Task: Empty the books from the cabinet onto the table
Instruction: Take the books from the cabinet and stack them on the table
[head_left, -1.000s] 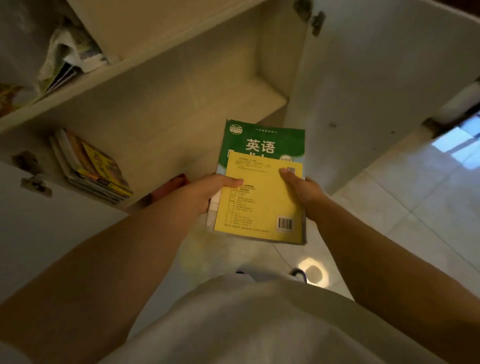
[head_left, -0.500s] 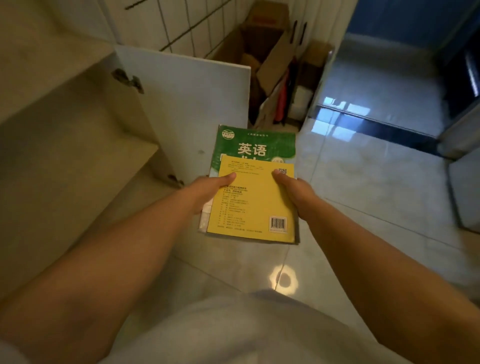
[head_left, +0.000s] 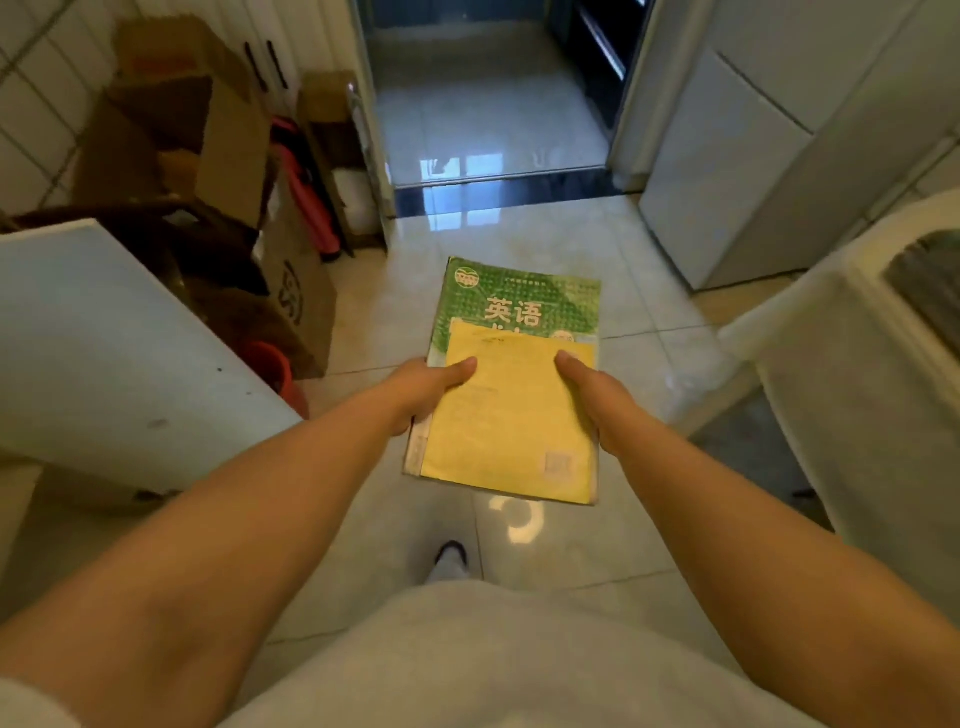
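Tiled floor (head_left: 545, 244) running ahead to a dark doorway threshold; white appliance (head_left: 769, 171) at right, white cabinet door (head_left: 119, 353) at left, cardboard boxes (head_left: 208, 140) stacked behind it. Compared with half a second earlier, the cabinet shelves have left the view and the doorway lies straight ahead. Stack of books held over the floor — yellow book (head_left: 511, 415) lying on the larger green book (head_left: 524, 301). Left hand (head_left: 426, 389) and right hand (head_left: 592, 389) grip opposite edges, thumbs pressed on top.
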